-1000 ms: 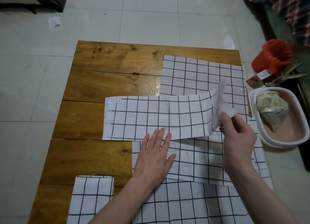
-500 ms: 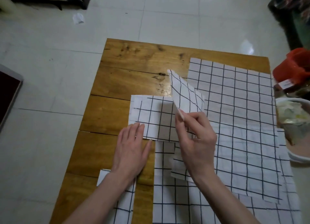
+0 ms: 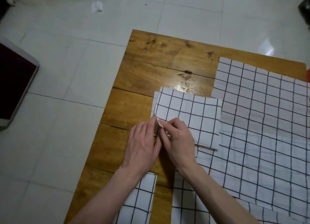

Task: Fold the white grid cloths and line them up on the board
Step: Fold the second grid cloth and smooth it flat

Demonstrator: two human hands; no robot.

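On the board [image 3: 144,76], both hands [image 3: 159,140] pinch the folded cloth [image 3: 187,113].

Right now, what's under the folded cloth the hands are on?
The folded cloth lies mostly on the bare wooden board; its right edge overlaps the big unfolded cloth. Both hands cover its near-left corner, so what is beneath that is hidden.

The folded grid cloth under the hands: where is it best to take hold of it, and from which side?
Probably at the near-left corner of the folded grid cloth, coming from the left. There its layered edges lift off the wooden board, and both the left hand and right hand already meet there.
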